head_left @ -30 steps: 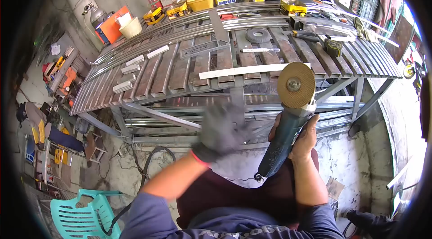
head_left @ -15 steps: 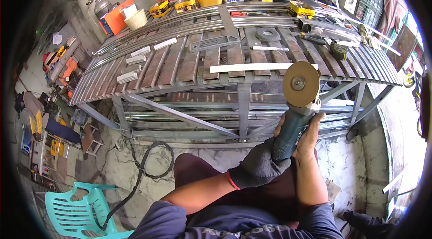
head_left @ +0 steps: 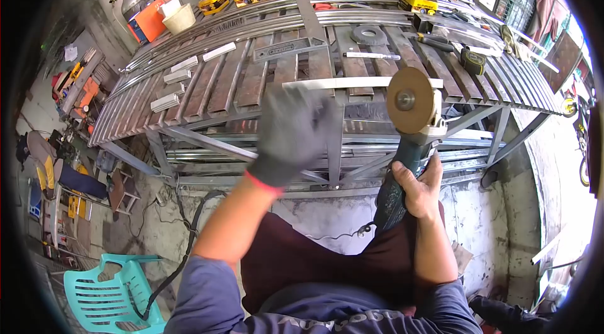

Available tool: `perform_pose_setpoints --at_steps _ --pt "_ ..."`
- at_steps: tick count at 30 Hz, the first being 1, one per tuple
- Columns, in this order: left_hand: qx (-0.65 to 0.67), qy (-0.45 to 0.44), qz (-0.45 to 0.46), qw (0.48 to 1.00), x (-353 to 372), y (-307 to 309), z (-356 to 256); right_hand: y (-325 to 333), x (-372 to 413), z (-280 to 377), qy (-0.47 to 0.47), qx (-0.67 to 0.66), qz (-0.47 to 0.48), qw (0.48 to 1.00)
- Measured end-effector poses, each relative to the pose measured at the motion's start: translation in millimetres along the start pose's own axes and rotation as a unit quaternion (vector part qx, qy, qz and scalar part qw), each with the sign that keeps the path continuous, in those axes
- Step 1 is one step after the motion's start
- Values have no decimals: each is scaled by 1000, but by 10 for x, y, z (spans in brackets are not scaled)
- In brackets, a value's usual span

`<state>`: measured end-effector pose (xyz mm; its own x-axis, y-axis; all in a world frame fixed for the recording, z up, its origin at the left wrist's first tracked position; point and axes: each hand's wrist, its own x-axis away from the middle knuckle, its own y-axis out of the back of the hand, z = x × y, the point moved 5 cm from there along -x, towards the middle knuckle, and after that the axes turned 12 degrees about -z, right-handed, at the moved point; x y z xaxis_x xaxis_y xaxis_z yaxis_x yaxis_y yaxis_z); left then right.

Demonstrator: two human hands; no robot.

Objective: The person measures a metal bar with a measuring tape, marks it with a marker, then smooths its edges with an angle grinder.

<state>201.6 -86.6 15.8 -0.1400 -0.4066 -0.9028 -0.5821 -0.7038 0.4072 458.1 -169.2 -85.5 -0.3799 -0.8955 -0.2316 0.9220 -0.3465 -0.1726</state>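
My right hand [head_left: 420,184], bare, is wrapped round the body of an angle grinder [head_left: 402,170]. The grinder stands upright with its brown disc [head_left: 410,101] at the top, in front of the slatted metal bench. My left hand [head_left: 292,133], in a dark glove with a red cuff, is raised at the bench's front edge, near the left end of a pale flat strip [head_left: 352,83]. Motion smears its fingers, so their shape and any contact with the strip cannot be made out. A marker [head_left: 371,55] and a metal level [head_left: 289,48] lie behind the strip.
Short pale pieces [head_left: 167,102] lie on the bench at left. A grey disc [head_left: 369,35], a screwdriver [head_left: 434,42] and a tape measure [head_left: 472,60] are farther back. A green chair [head_left: 107,293] stands lower left, and a person [head_left: 47,161] is at far left.
My left hand has let go of the grinder and moved left and up to the bench edge. My right hand still holds the grinder, whose disc has turned and shifted slightly left.
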Motion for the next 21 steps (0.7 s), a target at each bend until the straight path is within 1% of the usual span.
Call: perform_pose_setpoints --at_steps 2,4,5,8,11,14,17,20,21 --pt "-117 -48 45 991 -328 -181 370 -4 -7 -9 23 66 -9 997" --pt "-111 -81 77 987 -388 -396 629 -41 11 -42 48 135 -28 989" --pt "-107 -97 94 985 -355 -499 712 -101 26 41 41 112 -7 993" --pt "-76 -130 109 983 -349 -521 641 -209 35 144 51 137 0 989" --pt "-6 -193 51 980 -309 -513 629 -285 34 157 45 168 -10 985" --pt "-41 -174 118 977 -277 -548 637 -324 27 144 53 196 -17 979" --pt "-71 -188 138 970 -250 -581 667 -346 23 99 76 220 -23 972" --pt "-23 -160 152 975 -241 -610 732 -413 57 197 85 266 -21 960" --pt "-20 -157 153 976 -237 -632 744 -428 58 184 85 262 -21 961"
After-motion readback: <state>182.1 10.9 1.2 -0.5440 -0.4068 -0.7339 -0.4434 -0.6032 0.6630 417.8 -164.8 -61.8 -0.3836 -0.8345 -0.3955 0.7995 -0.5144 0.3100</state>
